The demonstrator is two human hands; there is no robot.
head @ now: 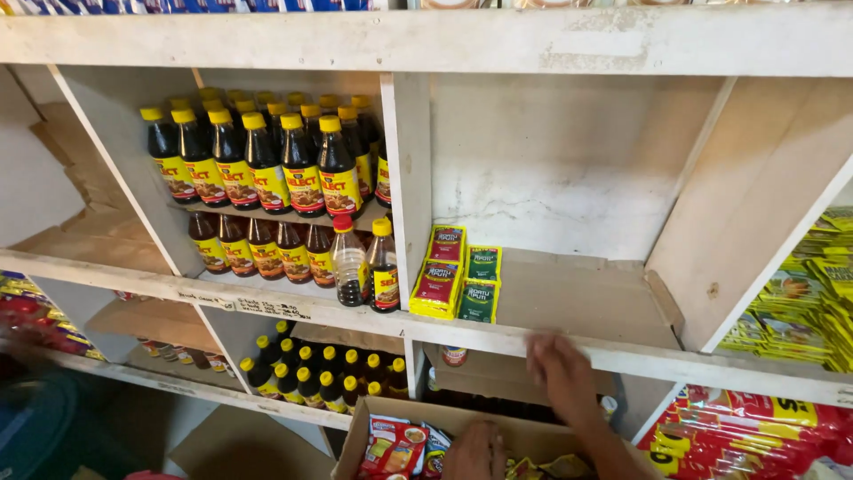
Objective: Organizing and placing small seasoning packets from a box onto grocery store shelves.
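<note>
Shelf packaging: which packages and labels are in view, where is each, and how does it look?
Dark sauce bottles: upper left compartment, yellow caps, yellow-red labels.
Red sachets: middle compartment, flat, yellow-edged.
Green sachets: right beside the red ones.
Yellow-green packets: far right, stacked.
Carton: bottom, holding snack packs; left hand inside, right hand above, blurred.

In front of me stands a white wooden shelf (498, 40). Dark sauce bottles (258, 160) with yellow caps fill its left compartment in rows. In the middle compartment, red packets (440, 280) and green packets (480, 284) lie on a cardboard sheet (577, 298).
</note>
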